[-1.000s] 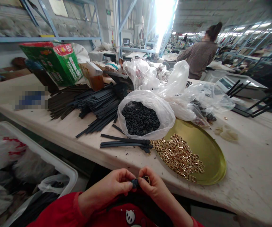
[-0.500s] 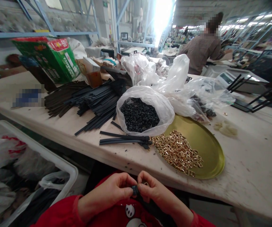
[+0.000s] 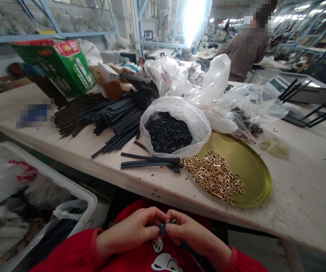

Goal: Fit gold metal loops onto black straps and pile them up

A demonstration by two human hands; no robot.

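My left hand (image 3: 134, 231) and my right hand (image 3: 193, 231) meet low in front of my red top, both closed in a pinch. Between the fingertips is the dark end of a strap (image 3: 162, 227), with a bit of a gold buckle (image 3: 173, 221) showing at my right fingers. The rest of this strap is mostly hidden below my right hand. On the table ahead, a few dark straps with buckles (image 3: 151, 164) lie beside a gold-coloured tray (image 3: 255, 177) of gold buckles (image 3: 215, 175). A white plastic bag (image 3: 201, 141) holds many small black loops (image 3: 168, 134).
Piles of dark strips (image 3: 114, 117) lie at the left, before a green and red carton (image 3: 63, 70). Clear plastic bags (image 3: 216, 83) stand behind the loops. A white bin (image 3: 90, 206) with bags is at lower left. Another person (image 3: 244, 53) is at the far right.
My fingers have shifted slightly on the strap, and the gold buckle shows at a different angle. The view has tilted a little. The other person leans further to the right.
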